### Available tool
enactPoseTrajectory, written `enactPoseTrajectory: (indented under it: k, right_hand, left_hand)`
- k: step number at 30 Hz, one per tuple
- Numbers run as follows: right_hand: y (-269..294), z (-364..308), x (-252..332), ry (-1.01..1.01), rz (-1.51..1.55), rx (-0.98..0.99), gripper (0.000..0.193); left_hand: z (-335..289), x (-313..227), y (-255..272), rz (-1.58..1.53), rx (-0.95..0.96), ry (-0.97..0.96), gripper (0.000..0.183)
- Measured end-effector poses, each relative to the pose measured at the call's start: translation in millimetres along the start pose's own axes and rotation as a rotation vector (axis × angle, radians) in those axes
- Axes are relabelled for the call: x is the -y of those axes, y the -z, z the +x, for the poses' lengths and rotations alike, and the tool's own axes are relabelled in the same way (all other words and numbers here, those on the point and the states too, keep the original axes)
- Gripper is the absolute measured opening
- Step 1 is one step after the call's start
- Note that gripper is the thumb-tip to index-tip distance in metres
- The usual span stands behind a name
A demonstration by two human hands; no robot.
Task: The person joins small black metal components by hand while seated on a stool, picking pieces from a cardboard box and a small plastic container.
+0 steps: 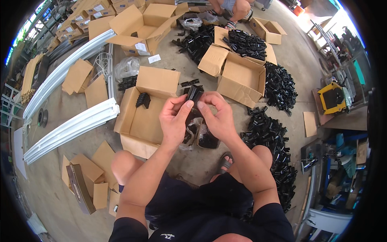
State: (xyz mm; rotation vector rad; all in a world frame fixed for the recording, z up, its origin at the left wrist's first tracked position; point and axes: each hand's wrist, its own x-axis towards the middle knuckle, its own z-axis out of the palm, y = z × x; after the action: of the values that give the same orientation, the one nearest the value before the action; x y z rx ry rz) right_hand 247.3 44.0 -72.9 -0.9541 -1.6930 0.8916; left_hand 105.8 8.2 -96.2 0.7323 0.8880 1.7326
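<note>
Between my two hands, in front of my knees, is a short black ribbed plastic part (195, 93). My left hand (176, 115) is closed on its left side with thumb and fingers. My right hand (216, 114) pinches the part from the right. Left of my hands stands an open cardboard box (133, 125) with a small stack of black parts (143, 100) in it. Below my hands, partly hidden by them, are small containers lined with clear plastic, one holding dark pieces (208, 140).
Large heaps of loose black parts (271, 141) run along my right side. An open carton (243, 76) stands ahead right, another large box (141, 30) ahead left. Long white metal profiles (72, 129) lie at the left. Another person's legs (238, 10) show at the top.
</note>
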Motion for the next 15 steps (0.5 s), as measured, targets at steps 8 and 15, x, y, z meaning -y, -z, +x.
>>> enactPoseTrajectory:
  k: [8, 15]
  right_hand:
    - [1.1, 1.6, -2.5, 0.002, -0.015, -0.018, 0.008]
    - [0.7, 1.0, -3.8, -0.022, -0.023, -0.004, 0.008]
  left_hand:
    - [-0.3, -4.6, -0.8, 0.001, -0.011, 0.049, 0.022]
    - [-0.3, -4.0, -0.6, -0.007, -0.013, 0.061, 0.022]
